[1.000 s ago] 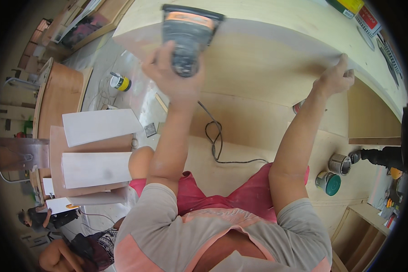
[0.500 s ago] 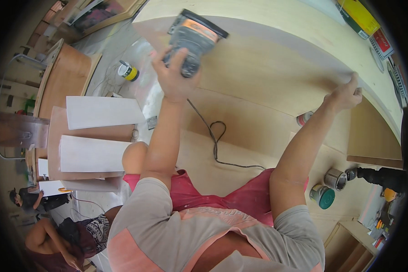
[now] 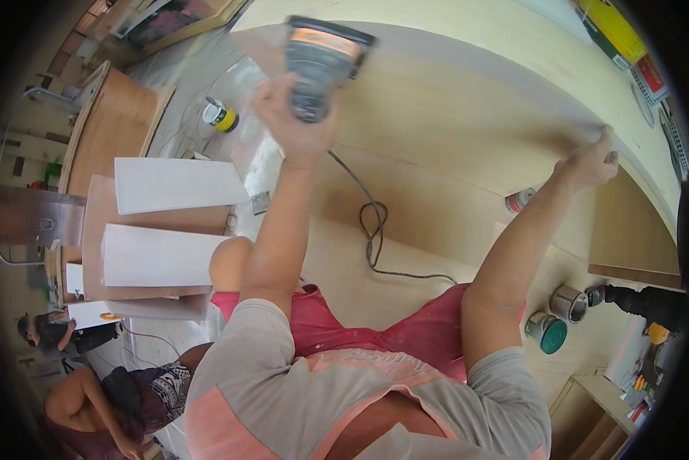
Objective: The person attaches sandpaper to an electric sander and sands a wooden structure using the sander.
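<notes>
My left hand (image 3: 302, 138) is wrapped round the rear body of a black and orange power sander (image 3: 323, 50). The sander's flat pad faces the far edge strip of a pale wooden panel (image 3: 452, 38), at the panel's left end. Motion blurs the tool, so I cannot tell whether the pad touches the wood. A dark cord (image 3: 371, 222) trails from it in a loop over the plywood surface below. Over on the right, my right hand (image 3: 587, 165) has its fingers curled at the panel's curved edge, with the thumb up against it.
White boards (image 3: 176, 185) lie on a brown sheet at left, near a yellow-banded tub (image 3: 220, 116). Cans stand at right, one with a green lid (image 3: 547, 333). A yellow box (image 3: 613, 31) lies on the panel. Another person (image 3: 91, 410) crouches at lower left, a second farther back.
The sander has shifted a little to the left and its tilt has changed, my left hand still round it. The cord's loop has moved slightly. My right hand stays at the panel's edge.
</notes>
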Available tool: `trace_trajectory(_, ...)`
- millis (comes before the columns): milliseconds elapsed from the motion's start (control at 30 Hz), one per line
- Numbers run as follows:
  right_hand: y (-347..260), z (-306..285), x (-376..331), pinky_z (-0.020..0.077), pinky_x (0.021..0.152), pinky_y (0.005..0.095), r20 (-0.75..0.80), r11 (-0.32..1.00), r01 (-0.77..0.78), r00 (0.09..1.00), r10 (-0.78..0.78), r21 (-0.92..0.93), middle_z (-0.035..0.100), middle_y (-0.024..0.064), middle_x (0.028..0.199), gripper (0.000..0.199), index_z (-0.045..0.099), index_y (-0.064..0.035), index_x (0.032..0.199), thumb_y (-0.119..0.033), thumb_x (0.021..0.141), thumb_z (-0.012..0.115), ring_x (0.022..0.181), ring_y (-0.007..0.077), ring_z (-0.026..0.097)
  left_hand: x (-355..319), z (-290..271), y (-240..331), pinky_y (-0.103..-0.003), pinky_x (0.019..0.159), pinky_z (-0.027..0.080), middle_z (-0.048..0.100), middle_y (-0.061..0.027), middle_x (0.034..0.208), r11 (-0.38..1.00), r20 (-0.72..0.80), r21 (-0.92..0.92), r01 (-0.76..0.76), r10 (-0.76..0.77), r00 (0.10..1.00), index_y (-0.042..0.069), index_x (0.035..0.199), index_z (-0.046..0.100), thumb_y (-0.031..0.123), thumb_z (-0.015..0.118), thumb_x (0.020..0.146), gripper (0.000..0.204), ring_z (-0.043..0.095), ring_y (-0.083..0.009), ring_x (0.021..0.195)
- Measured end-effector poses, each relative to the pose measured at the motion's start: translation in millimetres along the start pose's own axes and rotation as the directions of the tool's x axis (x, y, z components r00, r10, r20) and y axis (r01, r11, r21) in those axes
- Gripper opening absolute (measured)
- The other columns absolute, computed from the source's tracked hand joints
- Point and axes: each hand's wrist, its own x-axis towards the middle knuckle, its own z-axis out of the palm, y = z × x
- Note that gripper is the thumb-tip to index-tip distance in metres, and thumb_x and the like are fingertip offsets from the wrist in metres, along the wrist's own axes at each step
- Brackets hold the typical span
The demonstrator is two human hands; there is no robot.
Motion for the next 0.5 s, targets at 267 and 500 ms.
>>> trace_trajectory(267,-21.2,4.8,-20.3,0.0504,0.069,0.0317,-0.015,0.997,-0.065,0.998,0.066,0.039,0.061,0.0176,0.098,0.046,0.051,0.0145,0.108,-0.02,0.082,0.067,0.083,0.0202,0.06,-7.4,-7.9,-11.1,-0.043,0.085,0.045,0.044,-0.0178,0.114,0.949,0.189,0.041,-0.314,0.301,0.935,0.016,0.117,0.053,0.011,0.084,0.056,0.069,0.047,-0.0361,0.102)
trace_trajectory(500,-16.7,-1.3,-10.0,0.0494,0.071,0.0309,0.028,0.997,-0.072,0.997,0.072,0.014,0.062,0.0156,0.097,0.041,0.053,0.013,0.105,-0.018,0.082,0.068,0.083,0.0194,0.06,16.4,-5.6,-9.7,-0.039,0.085,0.045,0.042,-0.0169,0.116,0.991,-0.01,0.08,-0.104,0.106,0.994,0.009,0.123,0.043,0.012,0.087,0.058,0.079,0.047,-0.031,0.105)
